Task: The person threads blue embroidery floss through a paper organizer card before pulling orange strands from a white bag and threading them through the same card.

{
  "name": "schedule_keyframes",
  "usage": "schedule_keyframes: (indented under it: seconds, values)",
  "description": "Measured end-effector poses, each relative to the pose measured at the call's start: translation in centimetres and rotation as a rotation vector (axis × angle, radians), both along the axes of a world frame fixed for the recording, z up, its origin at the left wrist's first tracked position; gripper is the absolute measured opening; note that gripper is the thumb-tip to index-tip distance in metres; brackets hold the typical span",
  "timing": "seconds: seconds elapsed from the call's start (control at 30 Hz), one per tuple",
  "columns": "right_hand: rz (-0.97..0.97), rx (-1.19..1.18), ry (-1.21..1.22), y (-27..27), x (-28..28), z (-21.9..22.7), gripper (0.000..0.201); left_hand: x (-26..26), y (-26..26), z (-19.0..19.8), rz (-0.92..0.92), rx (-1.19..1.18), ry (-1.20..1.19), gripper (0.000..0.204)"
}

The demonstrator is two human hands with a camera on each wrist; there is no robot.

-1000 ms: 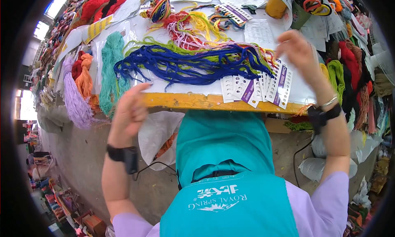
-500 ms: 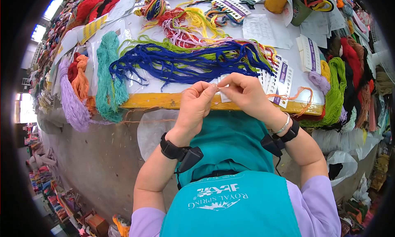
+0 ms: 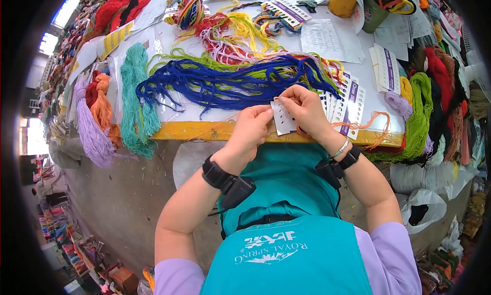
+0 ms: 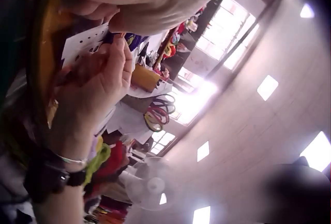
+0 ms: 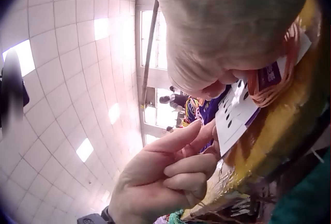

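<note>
A white punched card [image 3: 283,118] stands between both hands at the table's front edge. My left hand [image 3: 250,128] pinches the card's left edge, its other fingers curled, as the right wrist view shows. At the card's upper corner, my right hand [image 3: 307,111] pinches orange thread [image 3: 353,125] between thumb and forefinger. Strands of that thread hang below the right hand and trail right along the table. Part of the card is covered by the right fingers. Just behind lies a long bundle of dark blue yarn [image 3: 220,85], with lime strands under it.
More punched cards [image 3: 353,108] fan out right of the hands, and a stack of cards [image 3: 384,70] lies beyond. Teal [image 3: 135,90], lilac [image 3: 89,126] and orange skeins [image 3: 101,95] hang at the left. Scissors stand in a green pot [image 3: 375,16]. The yellow table edge [image 3: 204,131] runs in front.
The hands were far apart, then came together pinching thin thread. Now a punched card is up between them, and the right fingertips have moved slightly up to its corner.
</note>
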State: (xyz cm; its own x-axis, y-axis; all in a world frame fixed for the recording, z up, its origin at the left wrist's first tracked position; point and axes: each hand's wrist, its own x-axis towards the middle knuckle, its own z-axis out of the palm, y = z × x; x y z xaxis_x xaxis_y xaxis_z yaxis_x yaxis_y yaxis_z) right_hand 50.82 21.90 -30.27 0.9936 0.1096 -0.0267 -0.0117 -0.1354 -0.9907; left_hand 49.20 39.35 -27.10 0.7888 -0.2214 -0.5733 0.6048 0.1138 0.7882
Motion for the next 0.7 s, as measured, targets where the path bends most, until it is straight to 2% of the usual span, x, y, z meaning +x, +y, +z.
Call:
schedule_keyframes:
  seconds: [0.03, 0.13, 0.23, 0.33, 0.37, 0.53, 0.7]
  values:
    - [-0.005, 0.015, 0.000, -0.1, -0.1, 0.1, 0.012, 0.1, -0.5, -0.4, -0.041, 0.037, -0.029, 0.017]
    - [-0.021, 0.033, -0.012, -0.1, 0.0, 0.0, 0.012, 0.6, -1.5, -3.2, 0.041, 0.101, -0.235, 0.012]
    - [-0.036, -0.023, -0.037, -0.3, 0.0, -0.6, 0.013, 0.8, 0.0, -1.2, -0.010, 0.132, -0.154, 0.010]
    - [-0.022, -0.130, -0.056, 0.1, 0.0, -0.3, 0.014, 0.8, 1.8, -2.1, 0.017, 0.088, -0.134, 0.011]
    - [-0.010, -0.171, -0.063, 0.2, 0.0, -0.1, 0.015, 0.9, 2.4, -2.5, -0.047, 0.115, -0.164, 0.011]
    - [0.090, -0.341, -0.145, 1.2, -0.4, 1.4, 0.012, 0.7, 2.1, -2.9, -0.041, 0.063, -0.150, 0.017]
    - [0.078, -0.424, -0.173, 1.7, -0.3, 0.8, 0.010, 0.5, 2.1, 0.3, -0.040, 0.007, -0.018, 0.017]
